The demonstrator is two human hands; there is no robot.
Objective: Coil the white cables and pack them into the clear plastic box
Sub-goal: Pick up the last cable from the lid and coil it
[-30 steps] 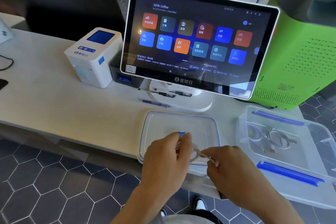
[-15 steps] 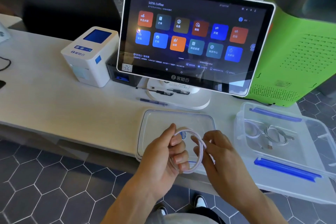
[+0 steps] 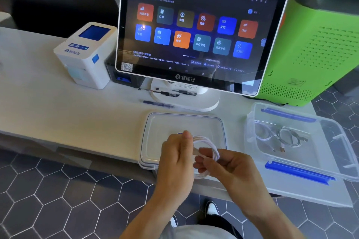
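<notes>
A white cable is wound into a small loop between both hands, above the near edge of the counter. My left hand pinches the loop's left side. My right hand grips its lower right, with the cable's end near the fingertips. The clear plastic box with blue clips stands open on the right and holds two coiled white cables. Its clear lid lies flat on the counter just behind my hands.
A touchscreen terminal on a white stand rises behind the lid, with pens at its base. A white receipt printer stands at the left and a green machine behind the box. The counter's front edge runs under my hands.
The cable has gone from a short strand pulled between my hands to a round coil of several turns. My right hand has shifted to the coil's lower right.
</notes>
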